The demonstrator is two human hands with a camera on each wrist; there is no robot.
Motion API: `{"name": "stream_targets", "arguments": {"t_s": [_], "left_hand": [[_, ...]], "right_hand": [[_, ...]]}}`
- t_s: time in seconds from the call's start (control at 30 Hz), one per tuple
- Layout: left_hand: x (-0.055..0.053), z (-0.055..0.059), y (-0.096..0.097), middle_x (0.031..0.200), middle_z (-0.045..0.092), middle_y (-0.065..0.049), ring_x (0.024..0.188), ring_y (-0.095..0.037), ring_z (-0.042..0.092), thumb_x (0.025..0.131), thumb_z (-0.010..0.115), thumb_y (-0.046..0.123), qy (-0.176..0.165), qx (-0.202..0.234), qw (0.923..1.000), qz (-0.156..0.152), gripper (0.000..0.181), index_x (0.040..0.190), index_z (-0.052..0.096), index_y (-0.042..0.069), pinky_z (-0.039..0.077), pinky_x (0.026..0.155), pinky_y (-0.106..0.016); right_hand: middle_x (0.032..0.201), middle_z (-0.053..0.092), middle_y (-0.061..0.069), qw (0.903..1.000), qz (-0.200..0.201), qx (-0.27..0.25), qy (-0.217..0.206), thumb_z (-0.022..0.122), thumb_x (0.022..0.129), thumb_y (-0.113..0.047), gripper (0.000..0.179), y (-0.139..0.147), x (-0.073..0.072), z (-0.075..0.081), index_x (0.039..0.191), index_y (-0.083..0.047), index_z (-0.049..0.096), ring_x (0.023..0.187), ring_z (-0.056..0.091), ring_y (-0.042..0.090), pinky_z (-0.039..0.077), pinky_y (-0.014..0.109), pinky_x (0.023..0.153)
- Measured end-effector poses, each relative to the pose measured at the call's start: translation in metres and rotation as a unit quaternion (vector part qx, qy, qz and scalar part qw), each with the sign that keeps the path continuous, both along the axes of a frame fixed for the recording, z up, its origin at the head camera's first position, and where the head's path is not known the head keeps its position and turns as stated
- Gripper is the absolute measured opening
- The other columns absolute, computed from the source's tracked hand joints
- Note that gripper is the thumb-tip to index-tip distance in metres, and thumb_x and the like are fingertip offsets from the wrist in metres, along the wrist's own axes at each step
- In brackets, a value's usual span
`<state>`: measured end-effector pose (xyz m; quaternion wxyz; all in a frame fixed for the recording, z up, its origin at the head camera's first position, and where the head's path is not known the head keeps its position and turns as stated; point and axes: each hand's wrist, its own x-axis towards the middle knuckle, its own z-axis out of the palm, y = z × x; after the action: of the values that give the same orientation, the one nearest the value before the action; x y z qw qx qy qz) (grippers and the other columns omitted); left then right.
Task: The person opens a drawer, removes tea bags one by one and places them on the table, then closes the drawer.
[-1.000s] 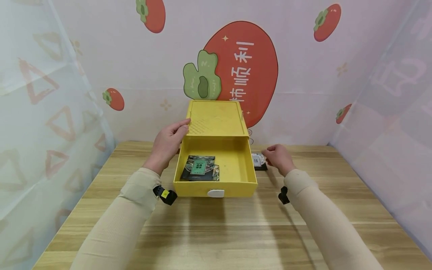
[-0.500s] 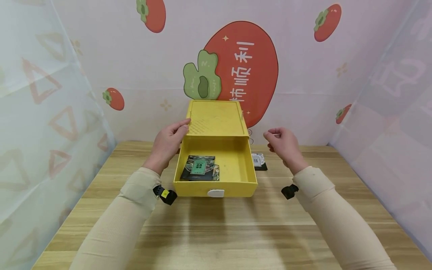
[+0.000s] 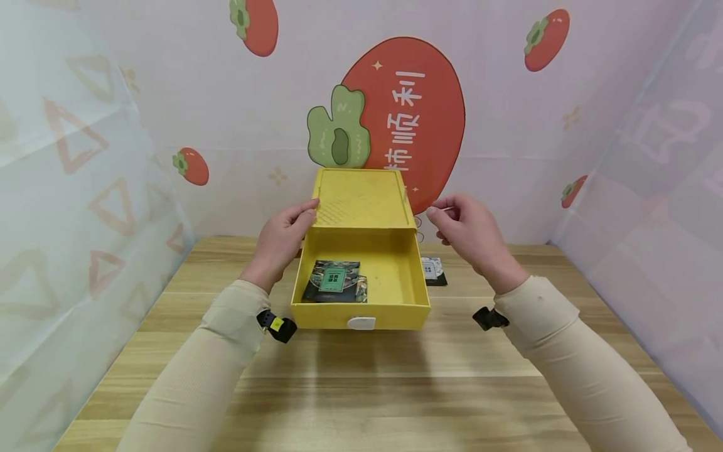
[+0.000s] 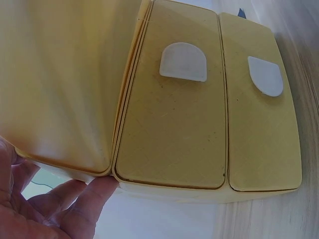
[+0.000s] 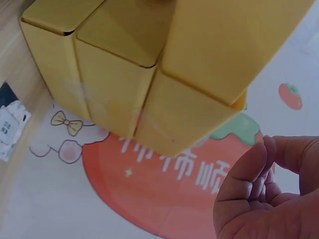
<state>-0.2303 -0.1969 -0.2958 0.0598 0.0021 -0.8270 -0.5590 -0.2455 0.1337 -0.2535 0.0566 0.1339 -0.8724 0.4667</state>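
Right hand [image 3: 471, 238] pinched together, left hand [image 3: 277, 243], fingers apart, touching cabinet [image 3: 361, 201], packets [image 3: 331, 280] in drawer [image 3: 322, 317] (part-hiding another packet [image 3: 433, 272])

head: bright, diffuse light | soft table [image 3: 350, 417] shadows below drawer [image 3: 322, 316] | wrist views: hazier, softer detail

your right hand [image 3: 473, 233] raised from beside the packet [image 3: 435, 271], now right of centre, nearer the yellow cabinet's [image 3: 364, 198] top
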Motion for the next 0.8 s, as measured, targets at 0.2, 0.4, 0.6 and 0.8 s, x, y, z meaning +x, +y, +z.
{"name": "stream_targets", "arguments": {"t_s": [0.2,0.4,0.6,0.8], "left_hand": [[0.000,0.000,0.000,0.160,0.049,0.004,0.127,-0.025,0.059,0.106,0.048,0.051,-0.001,-0.004,1.0000,0.002,0.050,0.152,0.055,0.035,0.062,0.090,-0.046],[0.000,0.000,0.000,0.159,0.049,0.003,0.126,-0.025,0.060,0.106,0.048,0.050,0.000,-0.002,1.0000,0.002,0.050,0.153,0.055,0.035,0.062,0.089,-0.045],[0.000,0.000,0.000,0.160,0.049,0.003,0.129,-0.025,0.059,0.106,0.048,0.050,0.004,-0.006,1.0000,0.000,0.050,0.153,0.055,0.034,0.062,0.090,-0.046],[0.001,0.001,0.000,0.160,0.049,0.003,0.130,-0.025,0.058,0.106,0.047,0.051,0.002,-0.008,1.0000,-0.001,0.050,0.153,0.055,0.035,0.062,0.089,-0.046]], "right_hand": [[0.096,0.067,0.010,0.9983,0.030,0.048,0.013,0.064,0.104,-0.036,0.032,-0.011,0.013,0.017,0.120,-0.008,0.066,0.080,0.066,0.028,0.060,0.031,0.071],[0.103,0.073,0.010,0.9871,0.082,0.138,0.004,0.066,0.103,-0.030,0.030,-0.025,0.021,0.031,0.122,-0.008,0.066,0.079,0.069,0.024,0.061,0.035,0.072],[0.108,0.075,0.011,0.9677,0.128,0.213,-0.044,0.068,0.102,-0.031,0.031,-0.042,0.026,0.040,0.124,-0.010,0.068,0.085,0.070,0.023,0.060,0.035,0.076],[0.110,0.073,0.012,0.9498,0.180,0.241,-0.085,0.067,0.103,-0.026,0.027,-0.058,0.027,0.039,0.124,-0.009,0.068,0.082,0.068,0.021,0.059,0.032,0.074]]}}
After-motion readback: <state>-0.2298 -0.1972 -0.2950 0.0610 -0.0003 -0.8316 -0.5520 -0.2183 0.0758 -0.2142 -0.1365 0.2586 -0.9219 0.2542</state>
